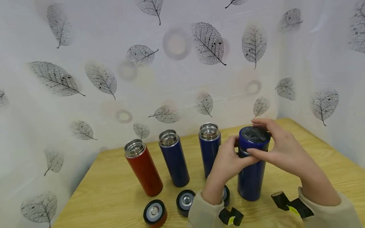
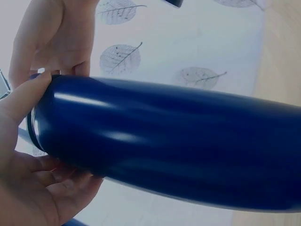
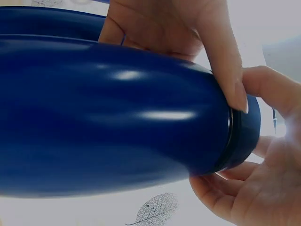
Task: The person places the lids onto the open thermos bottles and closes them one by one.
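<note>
A dark blue thermos bottle stands upright on the table at the right. On its mouth sits a blue lid with a black top showing small lit digits. My left hand grips the bottle's upper end from the left, thumb in front; its fingers also show curled at the bottle in the left wrist view. From the right, my right hand holds the lid with thumb and fingers around it. In the right wrist view a silver ring shows between bottle and lid.
Left of my hands stand uncapped bottles: red, blue and another blue. Upturned lids lie before them: a red one, a dark one and one partly behind my left wrist. A leaf-patterned curtain hangs behind the table.
</note>
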`<state>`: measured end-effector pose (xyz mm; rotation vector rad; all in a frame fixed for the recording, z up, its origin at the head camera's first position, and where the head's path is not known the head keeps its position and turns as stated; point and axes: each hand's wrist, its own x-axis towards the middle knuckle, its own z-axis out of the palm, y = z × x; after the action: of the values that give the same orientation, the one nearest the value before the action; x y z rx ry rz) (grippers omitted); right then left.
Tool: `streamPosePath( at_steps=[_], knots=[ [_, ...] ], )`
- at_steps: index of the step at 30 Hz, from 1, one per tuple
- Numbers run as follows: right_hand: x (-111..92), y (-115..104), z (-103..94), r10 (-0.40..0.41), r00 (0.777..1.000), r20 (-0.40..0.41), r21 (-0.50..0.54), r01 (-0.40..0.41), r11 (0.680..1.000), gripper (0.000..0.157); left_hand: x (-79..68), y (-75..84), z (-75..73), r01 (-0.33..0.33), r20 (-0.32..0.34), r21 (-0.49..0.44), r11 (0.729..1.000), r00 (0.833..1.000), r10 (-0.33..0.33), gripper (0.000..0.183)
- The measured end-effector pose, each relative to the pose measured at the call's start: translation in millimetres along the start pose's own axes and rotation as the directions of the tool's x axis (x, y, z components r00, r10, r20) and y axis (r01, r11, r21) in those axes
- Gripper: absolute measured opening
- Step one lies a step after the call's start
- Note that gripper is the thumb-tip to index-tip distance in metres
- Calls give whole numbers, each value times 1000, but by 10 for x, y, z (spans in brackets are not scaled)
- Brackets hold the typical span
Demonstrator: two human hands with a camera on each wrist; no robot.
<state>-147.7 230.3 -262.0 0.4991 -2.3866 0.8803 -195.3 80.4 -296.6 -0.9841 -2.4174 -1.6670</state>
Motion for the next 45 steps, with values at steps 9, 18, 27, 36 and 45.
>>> streamPosePath(
  at_steps=[9, 18, 27, 36, 45],
  knots=[
    [18, -16, 2, -3, 998, 62, 6, 3, 1000, 67, -15, 21, -92, 44, 24, 2, 999, 999, -44, 49],
    [36, -6, 42, -21, 996, 91, -12, 23, 1000, 63, -27, 31, -87, 70, 51, -24, 997, 996, -68, 50],
    [22, 5, -22, -43, 984, 173, 47, 36, 998, 71, -33, 35, -64, 69, 41, -47, 996, 997, -67, 59],
    [34, -34, -3, 13, 996, 89, -33, -10, 999, 71, -22, 56, -77, 63, 57, -23, 998, 996, -62, 55],
    [-2, -45, 38, 160, 982, 103, -75, -153, 985, 72, -39, 42, -62, 45, 102, -31, 998, 994, -42, 60]
  ],
)
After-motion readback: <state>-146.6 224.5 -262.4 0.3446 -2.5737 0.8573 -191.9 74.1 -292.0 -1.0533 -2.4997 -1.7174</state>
